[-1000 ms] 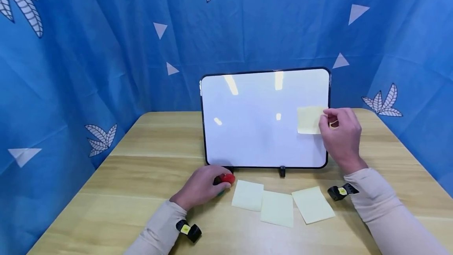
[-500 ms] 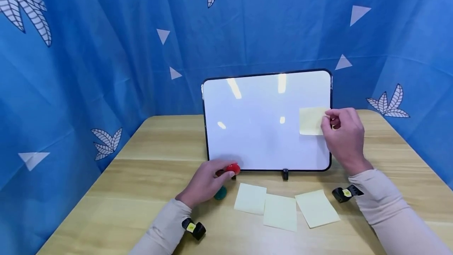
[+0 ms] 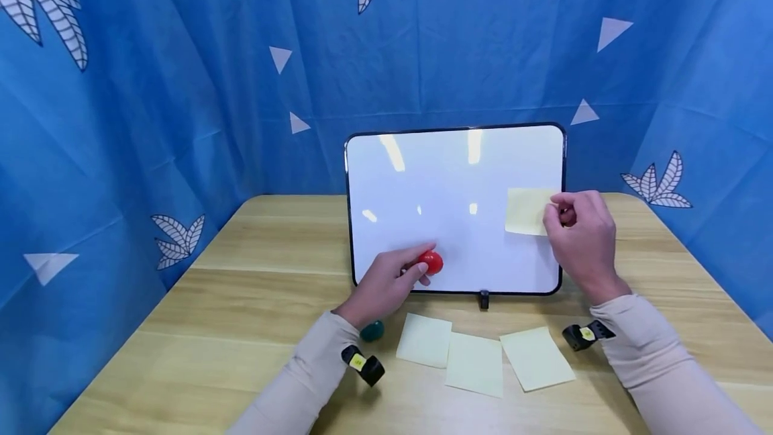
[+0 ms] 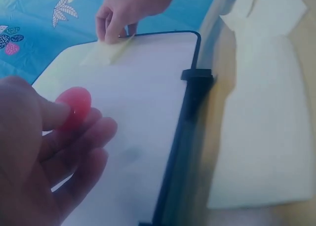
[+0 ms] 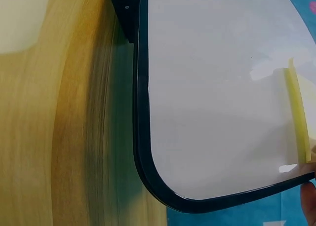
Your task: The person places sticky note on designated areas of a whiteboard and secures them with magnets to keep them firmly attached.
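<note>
My left hand (image 3: 383,284) pinches a round red magnet (image 3: 432,262) between thumb and fingers, in front of the lower middle of a whiteboard (image 3: 453,176). In the left wrist view the red magnet (image 4: 76,102) shows between the thumb and forefinger; the other fingers are loosely bent. At the board's right side my right hand (image 3: 582,240) pinches the right edge of a pale yellow sticky note (image 3: 525,211), which lies against the board. The right wrist view catches this note (image 5: 297,112) with one edge standing off the surface, and only a bit of the fingers.
Three more sticky notes, a left (image 3: 424,340), a middle (image 3: 474,364) and a right one (image 3: 537,359), lie on the wooden table (image 3: 253,301) before the board. A round green magnet (image 3: 372,331) sits near my left wrist. Black feet (image 3: 484,300) support the board. Blue curtain (image 3: 471,39) hangs behind.
My left hand has lifted the red magnet off the table and carried it right and up to the board, uncovering the green magnet. The right hand stays at the sticky note.
</note>
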